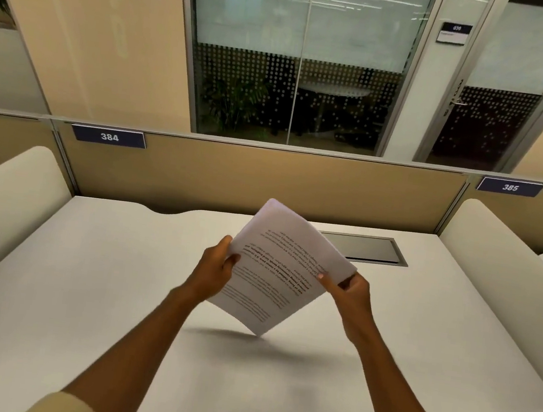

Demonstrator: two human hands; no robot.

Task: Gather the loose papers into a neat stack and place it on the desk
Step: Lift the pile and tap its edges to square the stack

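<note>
Both hands grip the papers (284,269) above the desk (80,284) — left hand (216,273) on one edge, right hand (350,292) opposite — long axis tilted, lowest corner nearest the desk.

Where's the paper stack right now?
Head view, centre: the paper stack is held tilted above the desk between left hand and right hand.

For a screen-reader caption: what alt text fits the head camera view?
Two bare hands, left hand and right hand, hold a tilted stack of printed papers above a white desk, one lower corner pointing down. Behind stand a tan divider labelled 384 and glass office walls.
</note>
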